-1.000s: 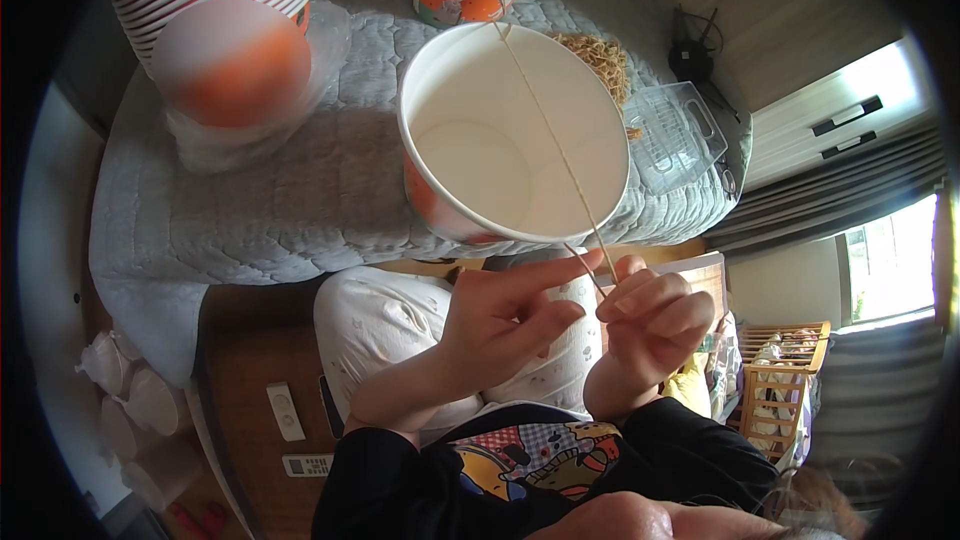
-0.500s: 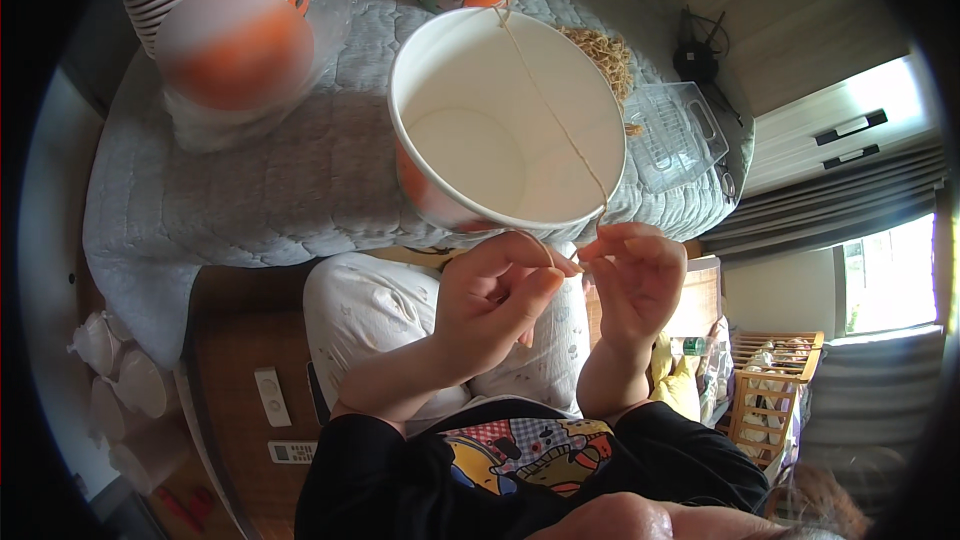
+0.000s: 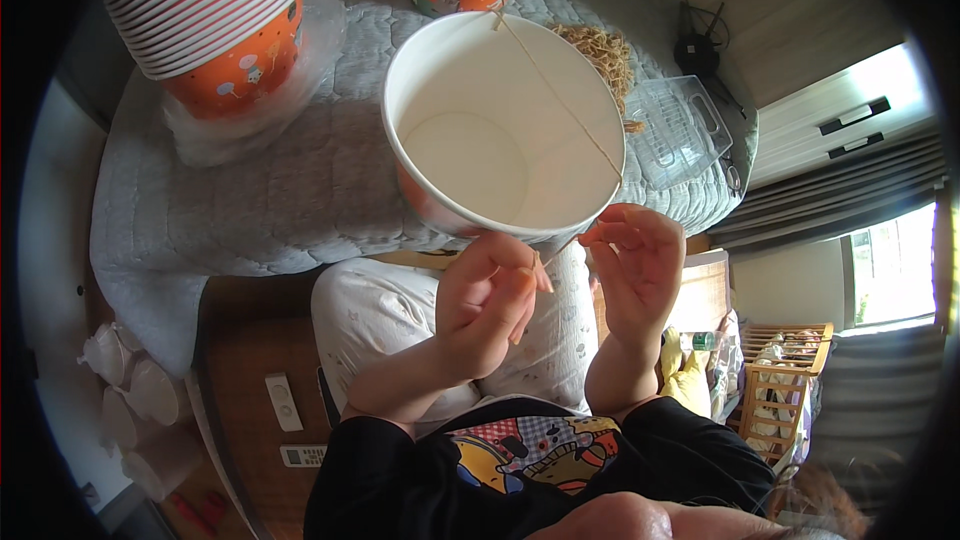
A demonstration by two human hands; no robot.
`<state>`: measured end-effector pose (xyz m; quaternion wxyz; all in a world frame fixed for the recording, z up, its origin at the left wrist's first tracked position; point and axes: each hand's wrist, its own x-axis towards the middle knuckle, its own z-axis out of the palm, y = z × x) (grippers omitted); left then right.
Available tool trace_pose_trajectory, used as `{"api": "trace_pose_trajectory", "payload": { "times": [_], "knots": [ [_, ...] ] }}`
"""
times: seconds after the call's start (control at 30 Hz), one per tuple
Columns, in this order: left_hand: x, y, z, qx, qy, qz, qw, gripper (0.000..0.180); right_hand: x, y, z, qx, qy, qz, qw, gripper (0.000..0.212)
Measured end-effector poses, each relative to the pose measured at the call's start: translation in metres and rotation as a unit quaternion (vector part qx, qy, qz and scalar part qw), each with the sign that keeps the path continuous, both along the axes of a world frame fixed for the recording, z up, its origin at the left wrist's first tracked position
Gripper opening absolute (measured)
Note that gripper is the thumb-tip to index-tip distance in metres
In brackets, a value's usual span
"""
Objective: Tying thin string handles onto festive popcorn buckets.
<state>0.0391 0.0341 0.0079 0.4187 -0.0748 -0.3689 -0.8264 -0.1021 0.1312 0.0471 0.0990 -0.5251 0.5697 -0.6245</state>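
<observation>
Fine pinch-work with the cord [image 3: 547,80], by the look of it — it's running over the white-lined bucket [image 3: 462,165], upper centre, down to the right hand [image 3: 640,265], right of centre, whose bunched fingertips are apparently gripping it. The left hand [image 3: 480,310], lower centre, is nipping cord between nearly closed fingertips — the next move is calling for a steady pinch.

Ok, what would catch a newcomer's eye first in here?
Probably the large white-lined bucket in the middle, its open mouth toward the camera and thin twine running across it. Next, the left hand and right hand, raised by its near rim. Then the tall stack of orange, white-rimmed buckets at upper left, clear plastic around its base.
</observation>
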Motion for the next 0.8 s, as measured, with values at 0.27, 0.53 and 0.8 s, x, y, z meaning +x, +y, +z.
{"api": "trace_pose_trajectory", "payload": {
  "times": [0.27, 0.53, 0.8],
  "knots": [
    [-0.011, -0.001, -0.007, -0.036, -0.015, 0.068, 0.997, 0.017, 0.006, -0.008, 0.014, -0.089, 0.176, -0.082, 0.977, 0.043],
    [-0.004, -0.004, -0.008, -0.02, -0.035, 0.044, 0.998, 0.017, 0.032, -0.017, 0.023, 0.066, -0.073, 0.077, 0.992, 0.036],
    [-0.006, -0.003, -0.006, -0.048, -0.057, 0.002, 0.997, 0.012, 0.031, -0.02, 0.022, 0.011, -0.226, 0.153, 0.962, 0.035]
  ]
}}
